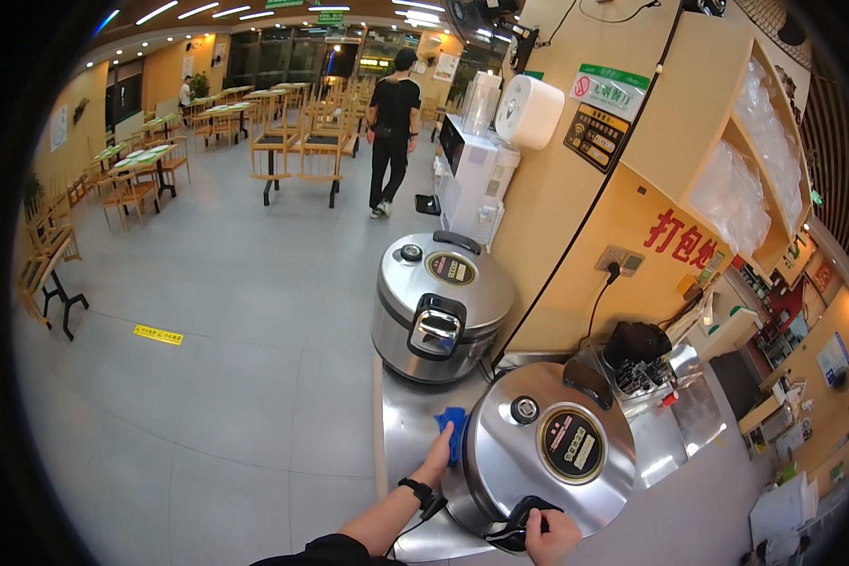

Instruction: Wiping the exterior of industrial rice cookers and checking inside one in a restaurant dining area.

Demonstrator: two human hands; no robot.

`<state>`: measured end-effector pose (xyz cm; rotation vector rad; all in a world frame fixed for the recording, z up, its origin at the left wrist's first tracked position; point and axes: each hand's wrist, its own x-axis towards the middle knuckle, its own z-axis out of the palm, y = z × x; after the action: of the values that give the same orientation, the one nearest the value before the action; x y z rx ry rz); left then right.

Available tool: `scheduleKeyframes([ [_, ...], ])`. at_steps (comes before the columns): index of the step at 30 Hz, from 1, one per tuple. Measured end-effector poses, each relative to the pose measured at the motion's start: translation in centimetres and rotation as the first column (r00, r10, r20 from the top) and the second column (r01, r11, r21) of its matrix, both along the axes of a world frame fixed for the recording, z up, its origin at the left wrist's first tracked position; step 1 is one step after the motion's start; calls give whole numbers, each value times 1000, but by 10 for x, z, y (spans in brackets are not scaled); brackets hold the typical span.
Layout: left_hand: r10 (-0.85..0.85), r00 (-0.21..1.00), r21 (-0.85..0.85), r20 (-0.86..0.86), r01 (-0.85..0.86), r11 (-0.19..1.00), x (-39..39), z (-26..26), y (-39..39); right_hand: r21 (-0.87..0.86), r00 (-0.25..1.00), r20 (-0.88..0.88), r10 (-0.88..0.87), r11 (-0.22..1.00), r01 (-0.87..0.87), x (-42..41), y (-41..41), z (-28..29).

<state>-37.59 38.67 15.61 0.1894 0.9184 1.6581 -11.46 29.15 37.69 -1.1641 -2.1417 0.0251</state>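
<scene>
Two large stainless-steel rice cookers stand on a steel counter (405, 424). My left hand (440, 453), with a black band on its wrist, holds a blue cloth (455, 433) against the left side of the nearer cooker (509, 453). At that cooker's front, my right hand (552, 535) has its fingers curled at the black latch handle (516, 527); its grip is partly hidden. The nearer lid is down and bears a round valve (524, 409) and a label. Beyond it stands the farther cooker (424, 347), its lid also down.
A clear bin of utensils (633, 375) sits right of the cookers, by the wall. A plug with a cord (613, 273) is in the wall socket. Bagged plastic fills a wall shelf (729, 191). Farther off, a person (394, 127) stands near a white machine (467, 170) and stacked chairs (318, 141).
</scene>
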Motion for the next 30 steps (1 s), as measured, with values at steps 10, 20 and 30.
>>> scheduleKeyframes([
  [10, -5, 964, 150, -267, 47, 988, -8, 47, -6, -66, 988, -127, -89, 995, 81, -9, 0, -5],
  [20, 20, 977, -58, -211, -33, 998, 8, -46, -8, -51, 988, -138, -72, 997, 66, -3, 5, -10],
  [30, 7, 948, -211, -318, -77, 974, 19, -32, -33, -35, 989, -140, -46, 999, 41, 1, 7, -14],
])
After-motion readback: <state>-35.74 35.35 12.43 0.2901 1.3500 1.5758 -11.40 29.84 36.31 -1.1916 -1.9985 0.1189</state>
